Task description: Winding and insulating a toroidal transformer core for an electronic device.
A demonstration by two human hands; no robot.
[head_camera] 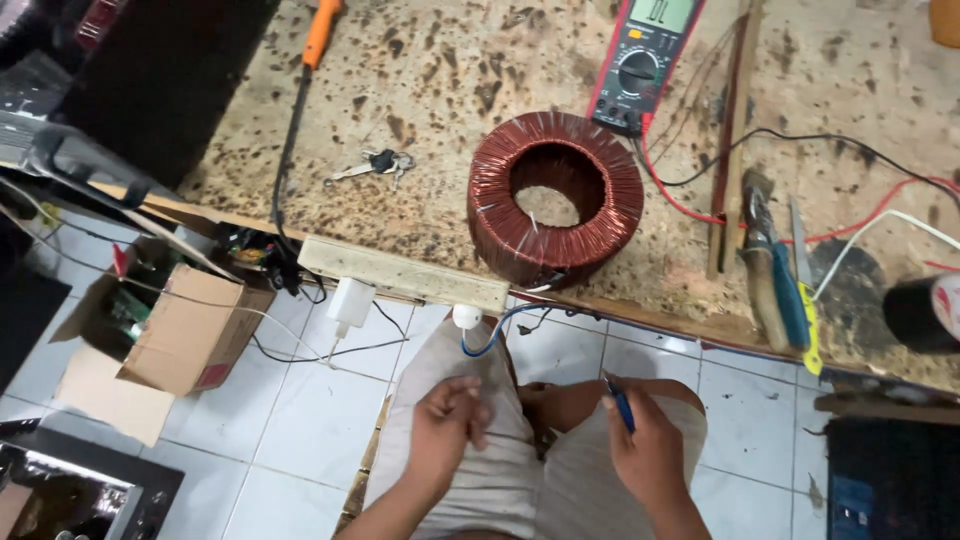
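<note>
While person sits below desk (420,70) edge, both hands rest on lap at 6 o'clock. Left hand (447,418) loosely curled, fingers pinching cloth of shorts, nothing held. Right hand (648,445) closed round small blue-handled tool (620,403), tip up. Toroidal copper coil (555,195) lies flat near desk edge at 12 o'clock from hands, multimeter (645,60) just beyond. Coil likely heavy, rigid; enamel wire scratches easily. Best grip: both hands under outer rim, clear of lead wires.

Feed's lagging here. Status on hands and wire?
Left hand pinching thin wire over lap. Right hand gripping blue tool. Copper coil on bench edge, untouched. Nothing between.
</note>
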